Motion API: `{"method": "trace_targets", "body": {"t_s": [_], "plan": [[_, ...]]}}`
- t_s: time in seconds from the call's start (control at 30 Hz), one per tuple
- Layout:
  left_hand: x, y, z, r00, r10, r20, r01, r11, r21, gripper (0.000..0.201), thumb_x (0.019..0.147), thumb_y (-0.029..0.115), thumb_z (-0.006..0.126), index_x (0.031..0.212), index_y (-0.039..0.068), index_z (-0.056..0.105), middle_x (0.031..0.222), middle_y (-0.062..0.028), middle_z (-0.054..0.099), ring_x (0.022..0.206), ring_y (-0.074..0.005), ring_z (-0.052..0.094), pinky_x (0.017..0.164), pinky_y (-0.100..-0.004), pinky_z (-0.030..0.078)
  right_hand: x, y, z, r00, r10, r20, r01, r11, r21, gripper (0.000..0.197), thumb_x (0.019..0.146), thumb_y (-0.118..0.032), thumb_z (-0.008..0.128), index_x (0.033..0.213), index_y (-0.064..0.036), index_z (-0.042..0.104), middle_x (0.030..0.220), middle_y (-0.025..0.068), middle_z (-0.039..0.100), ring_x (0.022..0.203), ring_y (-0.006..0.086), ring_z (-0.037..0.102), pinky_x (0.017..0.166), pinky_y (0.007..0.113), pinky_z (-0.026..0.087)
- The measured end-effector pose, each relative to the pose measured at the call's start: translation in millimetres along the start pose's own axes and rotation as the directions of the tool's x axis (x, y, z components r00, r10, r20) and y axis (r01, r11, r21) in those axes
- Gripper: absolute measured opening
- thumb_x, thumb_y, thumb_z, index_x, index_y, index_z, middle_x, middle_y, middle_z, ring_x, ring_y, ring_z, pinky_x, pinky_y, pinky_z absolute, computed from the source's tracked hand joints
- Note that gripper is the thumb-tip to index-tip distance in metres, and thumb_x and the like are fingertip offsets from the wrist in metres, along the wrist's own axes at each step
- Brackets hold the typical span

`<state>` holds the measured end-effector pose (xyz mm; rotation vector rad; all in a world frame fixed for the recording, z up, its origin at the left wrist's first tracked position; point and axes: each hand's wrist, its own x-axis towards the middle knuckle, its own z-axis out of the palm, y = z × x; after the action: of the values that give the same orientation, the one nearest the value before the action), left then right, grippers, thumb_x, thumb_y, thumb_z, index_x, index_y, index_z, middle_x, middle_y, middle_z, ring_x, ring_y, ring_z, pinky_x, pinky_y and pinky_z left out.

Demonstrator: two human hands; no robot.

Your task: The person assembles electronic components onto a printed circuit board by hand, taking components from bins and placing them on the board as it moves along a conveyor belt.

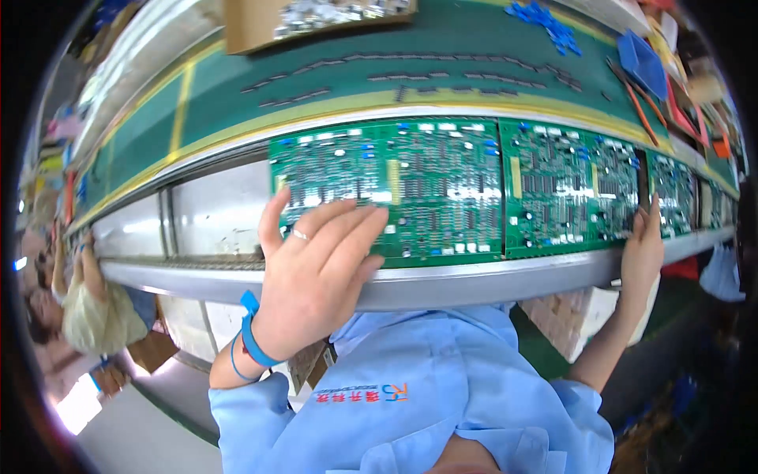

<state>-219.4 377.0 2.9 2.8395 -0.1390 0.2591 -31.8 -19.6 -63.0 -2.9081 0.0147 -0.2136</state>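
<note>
A large green circuit board, crowded with small parts, lies in the metal rail track in front of me. My left hand is over its near left part, fingers spread and a ring on one of them. Around that wrist runs a blue strap. A second green circuit board adjoins the first on the right. At its near right corner is my right hand, thumb and forefinger apart beside the narrow gap; whether it presses the board's edge I cannot tell. Past the gap sits another circuit board.
Rows of small dark components lie on the green bench mat beyond the rail. Farther back are a cardboard box of metallic parts, blue pieces, a blue bin and orange-handled pliers. A co-worker is at far left.
</note>
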Motion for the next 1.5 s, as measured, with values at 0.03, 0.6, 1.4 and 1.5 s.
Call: {"method": "trace_targets", "body": {"t_s": [0.03, 0.6, 1.4, 1.5], "plan": [[5.6, 0.4, -6.5, 1.000, -0.013, -0.017, 0.014, 0.999, 0.038, 0.047, 0.074, 0.012, 0.075, 0.119, 0.010, 0.063, 0.112, -0.0034, 0.066, 0.110, -0.0199, 0.061, 0.113, -0.0517, 0.021, 1.4, -4.9, -6.9, 0.999, 0.028, 0.025, -0.028, 1.000, -0.003, 0.049, 0.100, -0.011, 0.047, 0.148, -0.0130, 0.039, 0.116, 0.0205, 0.067, 0.104, 0.0361, 0.065, 0.087, 0.042, 0.050], [219.1, -166.2, 16.0, 0.917, -0.364, -0.163, 0.396, 0.789, 0.470, 0.027, 0.083, 0.035, 0.068, 0.101, 0.015, 0.070, 0.098, -0.0094, 0.072, 0.094, -0.0291, 0.068, 0.091, -0.0505, 0.039, -12.0, -74.4, -21.4, 0.733, -0.678, -0.057, 0.676, 0.735, -0.045, 0.061, 0.079, -0.006, 0.059, 0.138, 0.0014, 0.047, 0.066, 0.0097, 0.057, 0.068, 0.0269, 0.062, 0.065, 0.042, 0.047], [208.8, -177.9, -12.5, 0.945, -0.278, -0.173, 0.250, 0.954, -0.164, 0.031, 0.094, 0.025, 0.066, 0.120, 0.009, 0.069, 0.096, -0.0045, 0.068, 0.086, -0.0109, 0.063, 0.080, -0.0237, 0.049, 207.8, -120.3, 39.9, 0.763, -0.645, -0.036, 0.612, 0.703, 0.363, 0.020, 0.079, -0.018, 0.071, 0.089, -0.0002, 0.068, 0.092, 0.0187, 0.067, 0.090, 0.0346, 0.064, 0.080, 0.042, 0.050], [211.0, -115.0, -0.6, 0.972, -0.185, -0.143, 0.133, 0.941, -0.311, 0.028, 0.096, 0.021, 0.063, 0.119, 0.006, 0.068, 0.094, -0.0027, 0.067, 0.089, -0.0102, 0.063, 0.081, -0.0222, 0.048, 202.1, -112.9, 30.9, 0.744, -0.665, -0.065, 0.657, 0.709, 0.257, 0.019, 0.081, -0.017, 0.070, 0.089, -0.0002, 0.068, 0.092, 0.0196, 0.066, 0.089, 0.0359, 0.064, 0.079, 0.043, 0.050]]}}
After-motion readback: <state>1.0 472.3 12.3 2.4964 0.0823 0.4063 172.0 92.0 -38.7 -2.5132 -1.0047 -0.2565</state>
